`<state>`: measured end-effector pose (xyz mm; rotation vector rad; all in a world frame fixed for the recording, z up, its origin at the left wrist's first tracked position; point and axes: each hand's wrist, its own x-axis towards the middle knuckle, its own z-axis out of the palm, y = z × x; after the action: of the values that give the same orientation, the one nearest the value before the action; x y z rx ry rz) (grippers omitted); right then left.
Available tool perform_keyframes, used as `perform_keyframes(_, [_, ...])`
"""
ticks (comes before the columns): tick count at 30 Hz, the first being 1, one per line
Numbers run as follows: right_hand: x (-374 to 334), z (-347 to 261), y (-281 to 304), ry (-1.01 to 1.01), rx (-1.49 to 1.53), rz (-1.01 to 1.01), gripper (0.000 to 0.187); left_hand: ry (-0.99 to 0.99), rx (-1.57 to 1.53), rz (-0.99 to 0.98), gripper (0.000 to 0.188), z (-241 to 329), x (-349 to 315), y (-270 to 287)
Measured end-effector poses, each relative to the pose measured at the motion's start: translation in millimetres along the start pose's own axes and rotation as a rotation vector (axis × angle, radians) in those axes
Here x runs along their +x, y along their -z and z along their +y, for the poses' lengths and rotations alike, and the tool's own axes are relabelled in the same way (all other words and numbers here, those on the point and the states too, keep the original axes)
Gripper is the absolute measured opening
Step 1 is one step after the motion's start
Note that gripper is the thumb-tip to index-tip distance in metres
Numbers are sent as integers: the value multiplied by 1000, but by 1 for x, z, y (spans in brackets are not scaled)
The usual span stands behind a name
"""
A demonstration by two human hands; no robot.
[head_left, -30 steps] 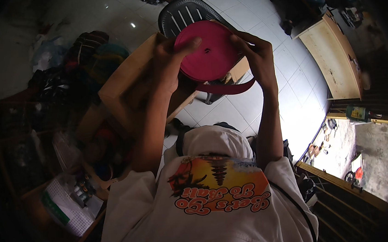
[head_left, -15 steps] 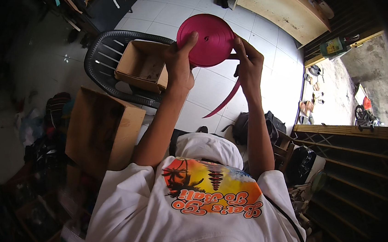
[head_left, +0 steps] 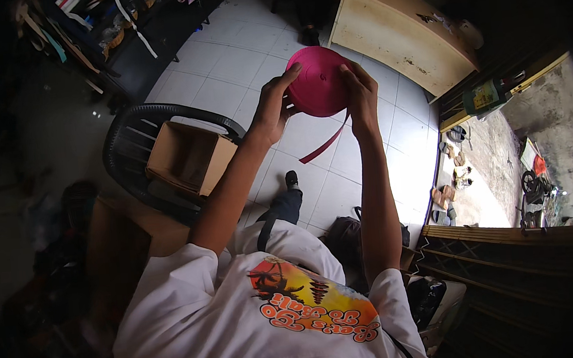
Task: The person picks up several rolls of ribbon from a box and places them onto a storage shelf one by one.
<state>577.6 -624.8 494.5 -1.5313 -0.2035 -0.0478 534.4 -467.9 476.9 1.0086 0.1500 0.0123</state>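
Observation:
A flat, coiled roll of pink strap is held up in front of me between both hands. My left hand grips its left edge, thumb over the upper face and the fingers mostly hidden beneath. On the right edge, my right hand is closed with its thumb lying on the coil. From the underside near my right hand, the loose strap end hangs down and curves to the left.
Left of my arms, a dark plastic chair carries an open cardboard box. A bigger carton stands nearer. Beyond are a wooden desk and a cluttered dark rack. Shoes line the doorway at right; a dark bag sits below my right arm.
The roll now sits lower and slightly to the right in view, and its face is tilted more. My right thumb has come onto the coil. The view has shifted, and my foot now shows.

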Motion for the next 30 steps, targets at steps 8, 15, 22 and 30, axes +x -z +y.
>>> perform_keyframes(8, [174, -6, 19, -57, -170, -264, 36, 65, 236, -14, 53, 31, 171, -22])
perform_keyframes(15, [316, 35, 8, 152, -89, 76, 42, -128, -97, 292, 46, 35, 324, -71])
perform_keyframes(22, [478, 86, -6, 190, 83, 239, 46, -112, -198, 496, 53, 38, 482, -96])
perform_keyframes(30, [693, 95, -11, 35, 148, 64, 44, -162, -15, 221, 41, 97, 644, -71])
